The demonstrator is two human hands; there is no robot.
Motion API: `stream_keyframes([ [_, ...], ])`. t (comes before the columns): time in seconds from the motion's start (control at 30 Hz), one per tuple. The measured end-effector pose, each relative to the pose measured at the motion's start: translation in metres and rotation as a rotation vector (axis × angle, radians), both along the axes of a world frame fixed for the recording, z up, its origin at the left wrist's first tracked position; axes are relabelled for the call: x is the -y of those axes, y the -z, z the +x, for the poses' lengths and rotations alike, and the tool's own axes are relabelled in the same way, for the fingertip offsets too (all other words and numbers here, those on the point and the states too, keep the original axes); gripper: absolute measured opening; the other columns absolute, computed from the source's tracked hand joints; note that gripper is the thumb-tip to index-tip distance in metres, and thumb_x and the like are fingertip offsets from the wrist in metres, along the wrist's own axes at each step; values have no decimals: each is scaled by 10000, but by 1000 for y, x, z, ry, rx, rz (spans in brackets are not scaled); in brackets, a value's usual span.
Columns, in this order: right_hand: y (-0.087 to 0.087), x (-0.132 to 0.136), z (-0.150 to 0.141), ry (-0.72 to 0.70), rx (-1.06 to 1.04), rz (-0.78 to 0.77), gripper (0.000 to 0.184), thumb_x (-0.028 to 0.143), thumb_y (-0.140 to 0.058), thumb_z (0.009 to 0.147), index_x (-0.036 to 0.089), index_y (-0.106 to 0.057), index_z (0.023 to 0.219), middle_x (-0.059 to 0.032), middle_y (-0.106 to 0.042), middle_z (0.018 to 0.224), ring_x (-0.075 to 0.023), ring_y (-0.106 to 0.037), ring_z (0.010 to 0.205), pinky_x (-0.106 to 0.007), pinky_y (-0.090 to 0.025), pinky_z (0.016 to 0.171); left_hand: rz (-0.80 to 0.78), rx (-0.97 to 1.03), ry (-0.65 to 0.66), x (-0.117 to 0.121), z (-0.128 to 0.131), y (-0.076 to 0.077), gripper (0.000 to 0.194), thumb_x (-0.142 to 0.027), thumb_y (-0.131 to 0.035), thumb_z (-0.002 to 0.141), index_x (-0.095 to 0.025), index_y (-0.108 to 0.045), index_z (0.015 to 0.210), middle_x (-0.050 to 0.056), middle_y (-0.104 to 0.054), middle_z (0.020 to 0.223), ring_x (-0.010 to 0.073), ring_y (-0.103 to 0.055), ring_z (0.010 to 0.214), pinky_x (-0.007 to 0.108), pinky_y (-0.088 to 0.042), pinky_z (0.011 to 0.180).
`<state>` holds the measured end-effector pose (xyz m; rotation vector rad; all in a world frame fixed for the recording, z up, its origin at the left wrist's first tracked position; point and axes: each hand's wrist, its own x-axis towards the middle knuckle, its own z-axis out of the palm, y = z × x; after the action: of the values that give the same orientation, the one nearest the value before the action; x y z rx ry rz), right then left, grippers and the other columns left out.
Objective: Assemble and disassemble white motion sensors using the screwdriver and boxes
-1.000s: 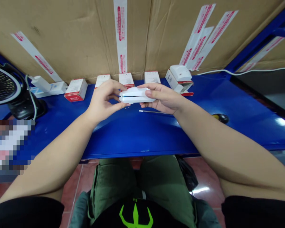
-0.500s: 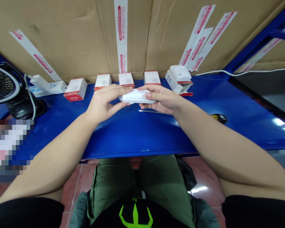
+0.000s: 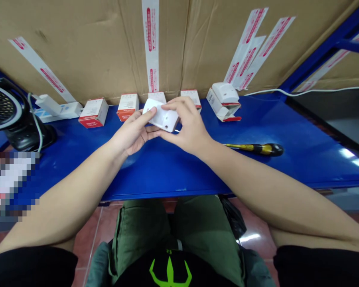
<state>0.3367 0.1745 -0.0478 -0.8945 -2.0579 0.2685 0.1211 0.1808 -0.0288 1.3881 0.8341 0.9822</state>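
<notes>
A white plastic device [image 3: 159, 116] with a rounded casing and small dark spots near its lower right is held between both hands above the blue table. My left hand [image 3: 135, 132] grips its left end, thumb on top and fingers underneath. Around the right end curls my right hand [image 3: 189, 124], fingertips on the upper face and thumb at the lower edge. Behind my right wrist lies a screwdriver [image 3: 259, 149] with a yellow and black handle; most of its shaft is hidden. A similar white device [image 3: 225, 92] rests on an opened box [image 3: 219, 107] at the back right.
Several small red-and-white boxes [image 3: 93, 113] stand along the cardboard wall [image 3: 86, 44]. On the left are a black fan [image 3: 26, 131] and a white power strip [image 3: 66, 111] with a plugged-in adapter [image 3: 49, 104]. A white cable [image 3: 266, 92] runs along the back right.
The white device has turned from edge-on to showing its broad face, tilted toward me. Both hands have shifted their grip on it, and more of the screwdriver's handle shows.
</notes>
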Motion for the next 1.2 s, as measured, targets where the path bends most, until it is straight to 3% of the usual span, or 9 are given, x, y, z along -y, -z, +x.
stream_keyframes([
  [0.17, 4, 2, -8, -297, -44, -42, 707, 447, -772, 983, 205, -554, 1610, -187, -610, 1605, -331, -614, 1480, -533, -533, 1245, 75, -87, -37, -12, -6, 5, 579, -775, -680, 972, -236, -659, 1184, 114, -812, 1020, 322, -827, 1052, 437, -714, 814],
  [0.27, 4, -4, -4, -199, -2, -103, 505, 347, -650, 1049, 189, -634, 1527, -165, -716, 1456, -297, -702, 1287, -500, -574, 1146, 100, -168, -137, -23, -18, 9, 501, -679, -763, 908, -251, -596, 1109, 82, -757, 944, 302, -802, 940, 433, -679, 745],
  [0.4, 4, -16, -3, -60, 347, -184, 274, 274, -656, 1052, 200, -821, 1259, -136, -776, 1239, -315, -686, 1175, -525, -526, 1114, 64, -208, -238, -32, -35, 8, 557, -445, -888, 790, -259, -506, 1149, 56, -716, 969, 252, -755, 827, 408, -638, 693],
  [0.57, 0, -14, -17, -4, 571, -205, 287, 281, -637, 1111, 244, -875, 1266, -125, -790, 1258, -317, -671, 1205, -472, -464, 1007, 53, -261, -283, -24, -32, -3, 581, -371, -908, 708, -265, -503, 1112, 45, -709, 1021, 199, -704, 776, 314, -551, 617],
  [0.67, -2, -11, -23, 19, 616, -186, 295, 250, -620, 1125, 254, -886, 1252, -117, -806, 1246, -308, -674, 1186, -447, -411, 951, -51, -268, -329, -15, -22, -11, 611, -329, -926, 636, -259, -510, 1078, 8, -697, 970, 193, -703, 756, 274, -508, 593],
  [0.83, 1, -11, -26, 20, 626, -124, 261, 207, -611, 1108, 227, -871, 1121, -124, -816, 1183, -315, -651, 1166, -438, -392, 922, -55, -239, -308, -12, -17, -16, 568, -268, -898, 622, -257, -499, 1025, -14, -714, 939, 161, -670, 695, 264, -488, 574],
  [1.0, 5, -18, -22, 39, 390, -114, 160, 134, -622, 1017, 181, -775, 1018, -119, -793, 1059, -278, -672, 1012, -434, -456, 921, -64, -202, -174, -19, -26, -10, 563, -283, -887, 629, -245, -546, 1076, 24, -751, 969, 181, -703, 721, 284, -525, 609],
  [1.1, 3, -24, -15, 22, 44, -243, 86, 114, -668, 934, 193, -689, 907, -44, -737, 861, -191, -644, 778, -372, -512, 798, 14, -198, -53, -20, -31, -8, 635, -266, -887, 624, -233, -580, 1178, 47, -780, 1042, 190, -728, 773, 292, -552, 652],
  [1.2, 0, -27, -4, -19, -276, -429, 147, 94, -673, 874, 217, -623, 813, 23, -641, 693, -130, -575, 611, -302, -506, 630, 205, -241, 114, -17, -33, -9, 720, -189, -936, 594, -226, -614, 1237, 70, -817, 1147, 207, -764, 925, 283, -583, 739],
])
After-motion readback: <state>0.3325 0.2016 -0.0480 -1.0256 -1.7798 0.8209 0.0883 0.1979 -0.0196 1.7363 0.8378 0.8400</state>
